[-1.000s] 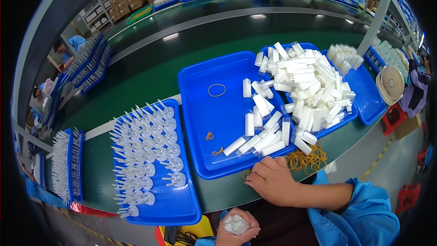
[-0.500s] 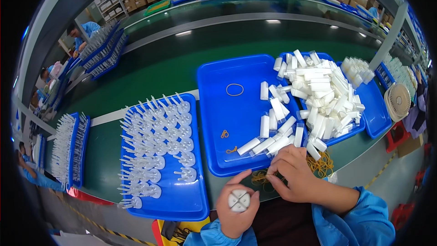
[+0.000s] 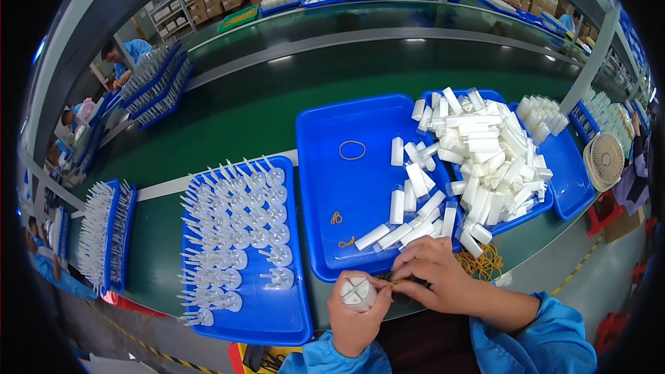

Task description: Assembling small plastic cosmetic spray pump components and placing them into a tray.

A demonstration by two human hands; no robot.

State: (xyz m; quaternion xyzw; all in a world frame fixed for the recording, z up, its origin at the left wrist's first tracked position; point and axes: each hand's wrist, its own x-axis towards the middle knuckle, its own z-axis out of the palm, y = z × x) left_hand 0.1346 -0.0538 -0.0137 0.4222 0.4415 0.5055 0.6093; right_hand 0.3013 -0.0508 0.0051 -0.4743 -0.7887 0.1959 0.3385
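While a white four-wedge cylindrical bundle (image 3: 357,294) is grasped in the left hand (image 3: 352,327), a thin yellow rubber band (image 3: 391,285) is seemingly pinched beside it by the right hand (image 3: 438,274), banding apparently underway and stretching required.

The hands (image 3: 353,327) meet, the left clasping a white four-part bundle (image 3: 357,293).

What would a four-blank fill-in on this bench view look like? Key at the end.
1. The white bundle is gripped in the person's ____ hand.
2. The middle tray is ____ in colour.
3. The thin loop lies ____ from the right hand than the small bunched bands do.
4. The cream fan shows toward the picture's ____ edge.

Missing words: left; blue; farther; right.
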